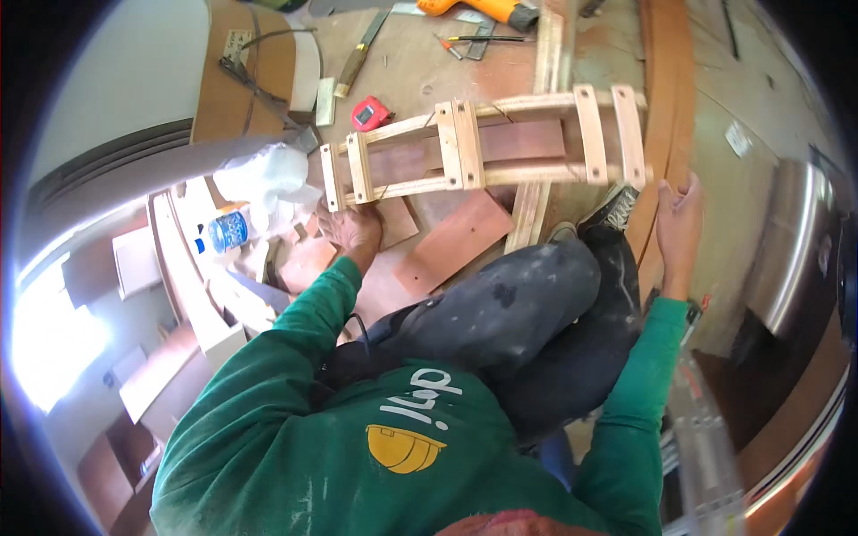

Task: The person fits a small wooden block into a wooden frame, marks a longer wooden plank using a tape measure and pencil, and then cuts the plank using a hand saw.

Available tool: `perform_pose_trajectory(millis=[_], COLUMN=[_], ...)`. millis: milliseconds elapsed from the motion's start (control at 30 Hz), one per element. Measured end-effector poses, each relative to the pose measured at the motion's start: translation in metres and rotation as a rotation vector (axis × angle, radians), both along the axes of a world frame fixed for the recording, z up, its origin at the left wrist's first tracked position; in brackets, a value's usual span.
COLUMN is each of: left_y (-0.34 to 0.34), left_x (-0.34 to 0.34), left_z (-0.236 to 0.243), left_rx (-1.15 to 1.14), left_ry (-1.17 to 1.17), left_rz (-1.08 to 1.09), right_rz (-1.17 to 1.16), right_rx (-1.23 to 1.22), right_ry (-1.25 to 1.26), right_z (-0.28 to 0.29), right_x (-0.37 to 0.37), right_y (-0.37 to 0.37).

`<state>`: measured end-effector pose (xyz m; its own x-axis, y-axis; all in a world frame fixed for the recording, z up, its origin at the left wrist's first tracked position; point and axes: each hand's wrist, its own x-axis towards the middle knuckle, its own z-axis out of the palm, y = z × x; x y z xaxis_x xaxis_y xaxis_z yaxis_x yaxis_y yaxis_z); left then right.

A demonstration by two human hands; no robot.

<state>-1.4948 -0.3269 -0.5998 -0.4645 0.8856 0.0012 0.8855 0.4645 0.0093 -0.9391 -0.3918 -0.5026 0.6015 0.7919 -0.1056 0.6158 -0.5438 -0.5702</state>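
A light wooden ladder-like frame (460, 143) stretches across the view, with two long rails and several short crosspieces fixed by screws. My left hand (356, 229) is at its left end, fingers curled against the lower rail and partly hidden. Just beyond the frame's right end, beside a long brown board, is my right hand (679, 219). Its fingers are drawn together in a pinch; whatever lies between them is too small to make out. Reddish-brown boards (456, 241) lie beneath and in front of the frame.
A red tape measure (371, 113), a brush (350, 73) and an orange-and-black tool (483, 11) lie behind the frame. To the left are a clear plastic bag (264, 174) and a blue-labelled bottle (228, 230). A long brown board (668, 80) runs along the right.
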Motion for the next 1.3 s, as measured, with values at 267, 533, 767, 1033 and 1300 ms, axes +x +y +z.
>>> perform_pose_trajectory(millis=[267, 533, 767, 1033, 1300], left_y=[0.002, -0.067, -0.03, 0.005, 0.004], left_x=[0.012, 0.067, 0.097, 0.112, 0.221], left_z=[0.039, 0.101, 0.115, 0.19, 0.267], left_rx=[0.258, -0.102, -0.455, -0.513, -0.913], left_ry=[-0.465, -0.712, -0.796, -1.054, -0.798], left_rz=[0.002, -0.958, -0.955, -1.149, -1.673], right_rz=[-0.214, -0.236, -0.037, -0.152, -0.243], right_rx=[0.229, 0.053, -0.088, 0.098, 0.787], right_ry=[-0.536, -0.2, -0.147, -0.064, 1.075], right_z=[0.04, 0.073, 0.07, 0.075, 0.08], right_x=[-0.07, -0.09, -0.106, -0.116, -0.197], right_y=[-0.176, -0.196, -0.197, -0.197, -0.174])
